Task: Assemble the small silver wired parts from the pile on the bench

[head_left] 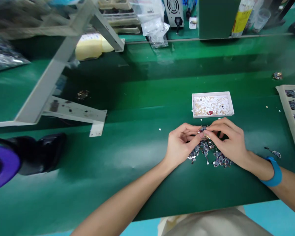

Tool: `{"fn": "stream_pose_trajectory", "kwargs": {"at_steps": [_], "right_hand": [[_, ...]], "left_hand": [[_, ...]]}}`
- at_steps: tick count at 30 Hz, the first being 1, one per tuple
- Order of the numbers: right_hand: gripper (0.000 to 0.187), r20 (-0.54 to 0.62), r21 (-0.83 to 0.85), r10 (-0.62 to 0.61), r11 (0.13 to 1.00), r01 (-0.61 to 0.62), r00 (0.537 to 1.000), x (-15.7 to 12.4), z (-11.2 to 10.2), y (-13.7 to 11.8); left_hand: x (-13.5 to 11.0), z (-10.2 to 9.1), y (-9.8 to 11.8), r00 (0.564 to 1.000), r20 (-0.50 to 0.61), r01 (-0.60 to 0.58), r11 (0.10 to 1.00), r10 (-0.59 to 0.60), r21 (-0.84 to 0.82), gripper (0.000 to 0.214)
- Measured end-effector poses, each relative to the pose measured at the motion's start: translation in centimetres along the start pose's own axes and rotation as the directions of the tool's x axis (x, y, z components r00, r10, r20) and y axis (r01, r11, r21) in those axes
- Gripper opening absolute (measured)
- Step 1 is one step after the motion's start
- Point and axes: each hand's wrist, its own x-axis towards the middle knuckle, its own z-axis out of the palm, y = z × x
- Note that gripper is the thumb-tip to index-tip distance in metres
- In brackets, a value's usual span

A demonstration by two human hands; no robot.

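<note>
Glossy green mat (142, 98), white plastic tray (212, 113), shiny metallic small parts (218, 159), grey metal bracket (73, 113).

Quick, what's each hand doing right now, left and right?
Left hand: fingers closed on a small circuit board, above the pile of boards.
Right hand: fingers pinched on the same small circuit board.

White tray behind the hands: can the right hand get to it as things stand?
Probably yes. The white tray sits just beyond the right hand on the green mat, with nothing between them. But both it and the left hand pinch a small part.
</note>
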Motion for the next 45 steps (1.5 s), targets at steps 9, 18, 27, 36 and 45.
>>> {"fn": "stream_pose_trajectory", "kwargs": {"at_steps": [9, 18, 27, 36, 45], "right_hand": [[0.008, 0.105, -0.311, -0.204, 0.923, 0.227, 0.973, 0.2, -0.6, 0.5], [0.015, 0.232, -0.025, 0.079, 0.997, -0.076, 0.970, 0.2, -0.5, 1.3], [0.014, 0.259, 0.058, -0.043, 0.998, 0.029, 0.965, 0.8, -1.1, 0.8], [0.020, 0.325, 0.025, 0.227, 0.968, -0.248, 0.918, 1.2, -1.6, 1.1], [0.022, 0.637, -0.127, 0.155, 0.987, -0.096, 0.755, 2.0, -3.6, 0.9]], "left_hand": [[0.2, 0.0, 0.3, 0.998, 0.033, 0.051, 0.998, -0.049, -0.037, 0.017], [0.4, 0.0, 0.1, 0.999, 0.000, 0.045, 0.999, -0.045, -0.023, 0.021], [0.9, -0.7, 0.7, 0.991, 0.115, 0.070, 0.997, -0.071, 0.013, 0.025], [2.1, -1.7, 0.7, 0.983, -0.166, -0.073, 0.995, 0.083, 0.070, 0.017], [2.0, -1.7, -0.1, 0.987, -0.021, -0.151, 0.956, 0.161, 0.250, 0.020]]}}
